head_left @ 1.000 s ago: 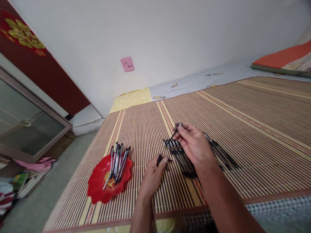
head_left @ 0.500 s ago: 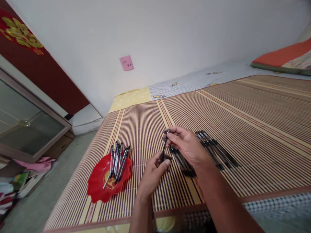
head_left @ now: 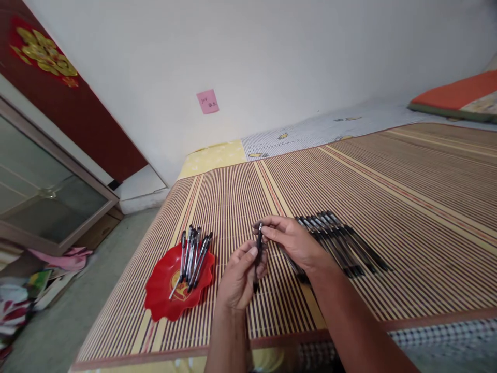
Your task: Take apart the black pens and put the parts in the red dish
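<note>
A black pen (head_left: 259,247) stands nearly upright between my two hands, with a silvery tip at its upper end. My left hand (head_left: 239,272) is closed round its barrel, thumb in front. The thumb and forefinger of my right hand (head_left: 289,237) pinch the pen near that tip. Just right of and partly behind my right hand lies a row of black pens (head_left: 341,243), side by side on the striped mat (head_left: 229,207). To the left, several clear pens with black caps (head_left: 190,259) rest in a red scalloped plate (head_left: 157,290), along with a thin white stick (head_left: 174,289).
The mat covers a bed against a white wall (head_left: 295,62) that bears a pink note (head_left: 207,101). A folded orange quilt (head_left: 454,93) lies at the far right. On the left are a glass-panelled door (head_left: 46,191) and cloths (head_left: 66,259) on the floor.
My left hand's grip has shifted, and the pen now stands more upright with more of its barrel showing. My right hand has moved slightly left and down. The view has shifted a little.
</note>
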### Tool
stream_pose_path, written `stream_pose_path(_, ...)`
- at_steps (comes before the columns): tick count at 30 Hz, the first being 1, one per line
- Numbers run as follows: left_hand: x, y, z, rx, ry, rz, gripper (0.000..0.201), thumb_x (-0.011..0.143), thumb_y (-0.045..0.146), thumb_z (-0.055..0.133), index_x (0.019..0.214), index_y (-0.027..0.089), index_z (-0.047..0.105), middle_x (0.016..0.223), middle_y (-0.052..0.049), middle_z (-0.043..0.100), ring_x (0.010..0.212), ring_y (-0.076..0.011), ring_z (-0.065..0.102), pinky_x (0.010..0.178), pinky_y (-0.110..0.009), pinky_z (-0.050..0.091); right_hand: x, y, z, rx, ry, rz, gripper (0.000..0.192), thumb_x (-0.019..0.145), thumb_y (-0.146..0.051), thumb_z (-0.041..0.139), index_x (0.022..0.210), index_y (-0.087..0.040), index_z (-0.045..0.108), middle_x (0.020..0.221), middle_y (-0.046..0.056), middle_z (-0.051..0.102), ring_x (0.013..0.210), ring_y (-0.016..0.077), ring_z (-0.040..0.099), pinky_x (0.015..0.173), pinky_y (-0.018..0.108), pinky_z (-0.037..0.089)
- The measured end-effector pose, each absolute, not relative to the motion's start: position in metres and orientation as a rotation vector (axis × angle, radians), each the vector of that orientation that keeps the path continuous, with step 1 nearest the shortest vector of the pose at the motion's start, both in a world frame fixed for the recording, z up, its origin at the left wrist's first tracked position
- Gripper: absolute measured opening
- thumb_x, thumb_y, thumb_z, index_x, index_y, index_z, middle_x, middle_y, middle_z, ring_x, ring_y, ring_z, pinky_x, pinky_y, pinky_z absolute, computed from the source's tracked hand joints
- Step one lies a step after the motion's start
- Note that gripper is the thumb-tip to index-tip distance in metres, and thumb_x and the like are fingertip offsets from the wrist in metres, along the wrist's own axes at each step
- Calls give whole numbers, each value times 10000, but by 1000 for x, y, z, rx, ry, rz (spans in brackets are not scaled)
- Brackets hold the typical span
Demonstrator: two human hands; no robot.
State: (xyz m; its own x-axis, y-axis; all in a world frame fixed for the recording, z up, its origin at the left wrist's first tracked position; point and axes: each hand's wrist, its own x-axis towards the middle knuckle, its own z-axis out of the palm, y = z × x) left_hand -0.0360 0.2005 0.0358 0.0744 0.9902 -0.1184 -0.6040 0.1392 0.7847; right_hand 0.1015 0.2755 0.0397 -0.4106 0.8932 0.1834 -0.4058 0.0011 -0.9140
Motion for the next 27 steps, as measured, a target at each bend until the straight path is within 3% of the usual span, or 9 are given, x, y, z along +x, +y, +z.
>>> stream_pose_path(9, -38, 201, 39, 639, 750, 1371, 338, 700, 244, 835, 977, 122, 685, 778, -16, 594, 614, -77, 467, 561, -196, 361, 100, 276, 38, -595, -1285, 1649, 205, 794, -308, 732, 986, -252, 774, 933, 24, 756, 882, 167, 667, 844, 324, 510)
stream_pose_path(13, -39, 202, 38, 655, 743, 1400, 370, 672, 235, 858, 981, 120, 688, 759, 2, 588, 592, -63, 460, 565, -189, 371, 102, 274, 41, -604, -1475, 1622, 123, 802, -296, 720, 892, -230, 771, 884, 15, 741, 869, 175, 650, 864, 336, 494)
stream_pose_path(18, -38, 202, 30, 705, 817, 1356, 378, 732, 339, 840, 976, 119, 652, 741, -13, 612, 582, -94, 512, 509, -194, 386, 102, 273, 42, -629, -1403, 1638, 101, 784, -303, 747, 842, -221, 738, 800, -8, 693, 778, 156, 623, 778, 299, 496)
stream_pose_path(22, -33, 200, 25, 737, 717, 1291, 305, 830, 395, 758, 855, 149, 579, 568, 64, 468, 424, -38, 298, 412, -168, 215, 101, 273, 44, -638, -1335, 1609, 130, 792, -326, 750, 873, -224, 748, 849, 6, 702, 808, 151, 623, 787, 277, 480)
stream_pose_path(27, -27, 200, 28, 758, 608, 1313, 282, 880, 385, 707, 839, 163, 538, 529, 90, 369, 439, -44, 204, 429, -170, 178, 95, 272, 44, -609, -1414, 1557, 233, 849, -429, 689, 840, -201, 735, 755, 1, 648, 735, 145, 579, 706, 269, 451)
